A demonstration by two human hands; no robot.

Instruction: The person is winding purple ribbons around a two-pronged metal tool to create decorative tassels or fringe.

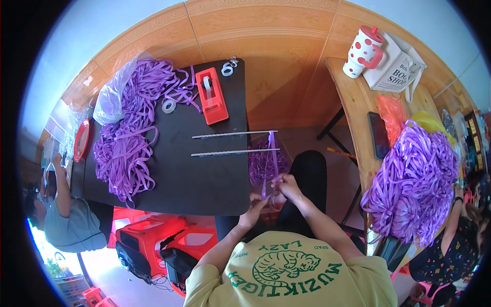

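Note:
Two thin metal rods (232, 135) lie side by side on the dark table and stick out past its right edge. A narrow purple ribbon (272, 158) is looped over their ends and runs down toward me. With bent fingers, my left hand (253, 208) pinches the ribbon's lower left strand. My right hand (287, 188), a little higher and to the right, is closed on the other strand. Something round and pale shows between the hands, too blurred to name. Below the rod ends, a clear bag of purple ribbon (260, 169) is partly hidden by the table edge.
The dark table (179, 179) bears a heap of purple ribbon (125, 148), a red tape dispenser (212, 102) and tape rolls (169, 106). A wooden table (353, 123) on the right holds more ribbon (411, 184), a phone (378, 135) and a tumbler (362, 53). People sit at both sides.

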